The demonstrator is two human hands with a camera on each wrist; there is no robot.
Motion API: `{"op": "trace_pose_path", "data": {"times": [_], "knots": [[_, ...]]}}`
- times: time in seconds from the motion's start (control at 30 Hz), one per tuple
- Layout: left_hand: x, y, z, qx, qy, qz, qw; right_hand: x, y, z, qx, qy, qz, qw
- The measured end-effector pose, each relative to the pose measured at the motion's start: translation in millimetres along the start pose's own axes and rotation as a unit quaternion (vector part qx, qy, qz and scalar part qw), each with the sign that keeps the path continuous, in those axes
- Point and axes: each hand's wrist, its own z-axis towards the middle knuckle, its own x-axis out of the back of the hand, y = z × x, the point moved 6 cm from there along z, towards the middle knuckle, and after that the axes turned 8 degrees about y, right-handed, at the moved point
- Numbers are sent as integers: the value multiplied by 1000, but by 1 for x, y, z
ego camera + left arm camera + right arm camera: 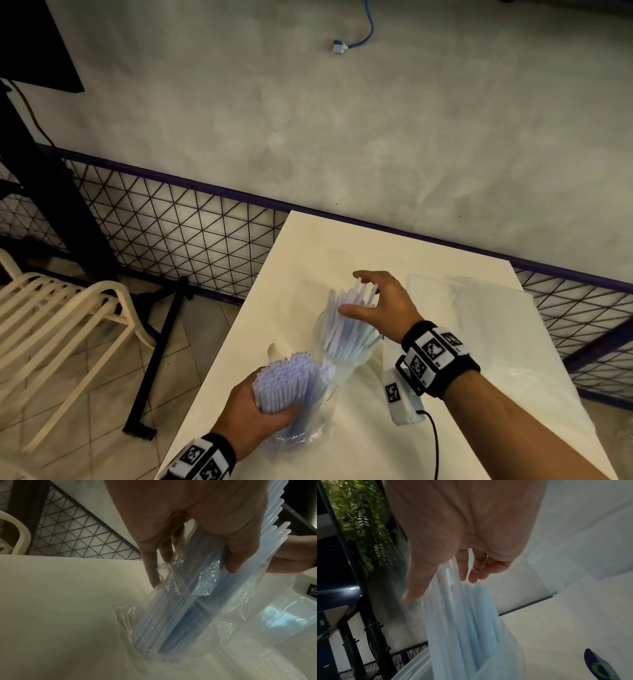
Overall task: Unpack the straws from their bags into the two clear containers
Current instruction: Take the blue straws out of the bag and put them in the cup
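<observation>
Both hands on straws at the white worktop [459, 435].

Left hand [255, 416] grips a bagged straw bundle [284, 382] upright; right hand [383, 305], fingers spread, rests on loose straws [346, 325] standing in a clear container [337, 356]. Wristband markers appear unreadable.

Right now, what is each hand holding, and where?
The left hand grips the bagged straw bundle around its middle. The right hand holds nothing.

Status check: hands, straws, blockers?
Left hand grips bagged pale blue straw bundle. Right hand open over straws in clear round container. No blockers.
</observation>
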Motion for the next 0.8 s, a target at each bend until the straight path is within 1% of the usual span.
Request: {"op": "trace_pose_path", "data": {"times": [0.07,0.13,0.23,0.3,0.4,0.5,0.63,0.8], "knots": [[0,1,0,-2,-1,-4,1000,2,3,-3,-8,-1,17,1000],[-1,1,0,0,-2,-8,1000,3,6,-9,-6,12,57,998],[-1,1,0,0,-3,-11,1000,0,5,-20,31,26,79,996],[-1,2,0,-2,-3,-10,1000,-7,7,-28,56,9,63,996],[-1,2,1,-3,-5,-9,1000,-22,14,-36,95,-16,-10,995],[0,0,1,0,-6,-9,1000,-33,22,-39,113,-19,-57,992],[-1,2,2,-3,-3,-7,1000,-39,22,-34,123,-5,-74,990],[-2,1,2,-2,-2,-10,1000,-45,10,-24,142,-3,-51,989]]}}
